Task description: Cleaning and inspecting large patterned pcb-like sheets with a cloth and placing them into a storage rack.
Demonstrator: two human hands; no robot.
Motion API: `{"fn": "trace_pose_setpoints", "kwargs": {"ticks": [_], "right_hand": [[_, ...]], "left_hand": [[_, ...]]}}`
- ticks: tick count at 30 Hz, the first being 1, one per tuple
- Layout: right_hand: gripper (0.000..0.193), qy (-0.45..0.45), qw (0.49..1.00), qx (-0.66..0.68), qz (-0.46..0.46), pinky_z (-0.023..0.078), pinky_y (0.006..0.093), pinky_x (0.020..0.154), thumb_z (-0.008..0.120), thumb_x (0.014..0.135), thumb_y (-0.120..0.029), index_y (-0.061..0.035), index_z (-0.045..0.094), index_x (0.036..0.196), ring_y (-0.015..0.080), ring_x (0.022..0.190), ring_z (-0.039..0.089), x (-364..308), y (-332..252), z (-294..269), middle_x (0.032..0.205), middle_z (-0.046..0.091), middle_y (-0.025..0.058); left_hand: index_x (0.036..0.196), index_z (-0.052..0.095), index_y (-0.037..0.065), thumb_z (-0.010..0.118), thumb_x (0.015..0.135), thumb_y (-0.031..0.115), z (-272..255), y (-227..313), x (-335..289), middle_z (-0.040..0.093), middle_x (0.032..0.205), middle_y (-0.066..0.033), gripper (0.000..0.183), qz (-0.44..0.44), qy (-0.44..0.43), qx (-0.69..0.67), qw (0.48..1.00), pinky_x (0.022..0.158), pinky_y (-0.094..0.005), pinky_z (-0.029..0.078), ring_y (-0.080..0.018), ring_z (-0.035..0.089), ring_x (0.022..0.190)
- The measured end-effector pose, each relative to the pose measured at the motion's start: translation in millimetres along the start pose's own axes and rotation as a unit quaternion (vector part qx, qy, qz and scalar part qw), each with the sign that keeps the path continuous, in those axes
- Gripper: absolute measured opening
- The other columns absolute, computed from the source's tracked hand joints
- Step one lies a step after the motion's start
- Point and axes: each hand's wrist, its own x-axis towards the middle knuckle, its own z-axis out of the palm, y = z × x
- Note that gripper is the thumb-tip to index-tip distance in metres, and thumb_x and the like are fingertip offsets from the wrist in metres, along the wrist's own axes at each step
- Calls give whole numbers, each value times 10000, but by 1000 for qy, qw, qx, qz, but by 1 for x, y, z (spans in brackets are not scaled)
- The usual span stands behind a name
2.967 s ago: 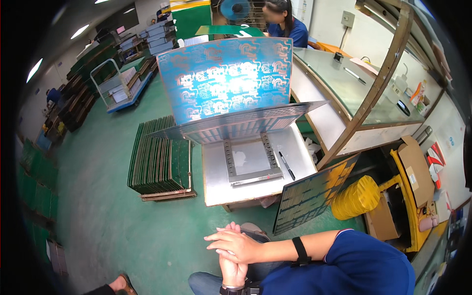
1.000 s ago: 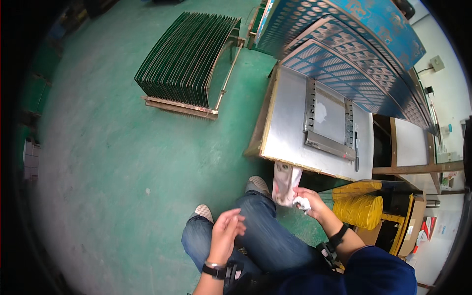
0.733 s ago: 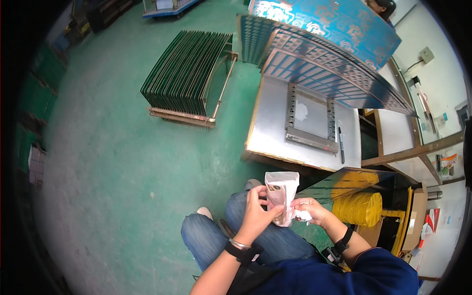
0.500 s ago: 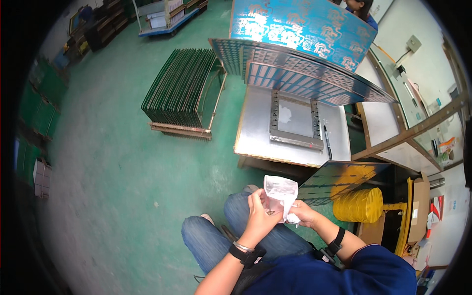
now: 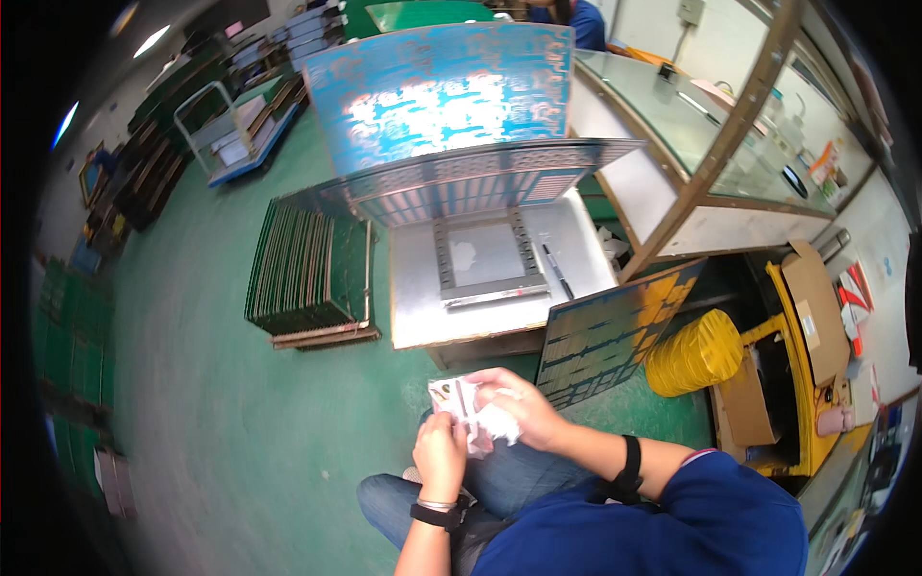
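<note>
From the hands, a white-topped worktable (image 5: 418,322) stands at twelve o'clock, a rack of upright green panels (image 5: 298,269) toward ten. Above the lap, both hands meet: the left hand (image 5: 440,451) pinches a pink-and-white packet (image 5: 448,391); the right hand (image 5: 528,413) grips crumpled white tissue (image 5: 499,422), apparently already out, neither set down yet.

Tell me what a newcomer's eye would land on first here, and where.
Probably the big blue panel, glaring with light, upright at top centre beyond the white table. Next, the bright yellow bundle at right, beside a tilted dark board. Low in the centre, the left hand and right hand hold a pale packet and a crumpled white wad.
</note>
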Motion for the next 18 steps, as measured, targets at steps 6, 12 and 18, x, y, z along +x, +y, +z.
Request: {"fn": "trace_pose_setpoints", "kwargs": {"ticks": [6, 12, 18], "right_hand": [[223, -75, 953, -244, -164, 406, 301, 842, 456, 896, -126, -40, 525, 1090, 160, 944, 517, -5, 12, 19, 975, 529, 62], [157, 52, 913, -384, -129, 422, 378, 818, 445, 884, -151, -12, 518, 893, 305, 881, 558, -4, 30, -16, 905, 560, 156], [188, 77, 818, -560, -104, 479, 437, 712, 442, 862, -177, -19, 536, 900, 344, 809, 594, -3, 28, -25, 893, 596, 148]], "left_hand": [[831, 565, 22, 585, 762, 70, 28, 22, -12, 607, 756, -104, 86, 123, 135, -184, 966, 640, -347, 467, -260, 609, 725], [873, 526, -6, 525, 776, -17, 8, 37, -10, 613, 747, -106, 97, -34, -5, -295, 955, 626, -287, 461, -156, 587, 701], [815, 489, -11, 458, 839, -18, 16, 33, -13, 541, 629, -40, 40, -42, 1, -310, 950, 438, -254, 412, -94, 505, 483]]}}
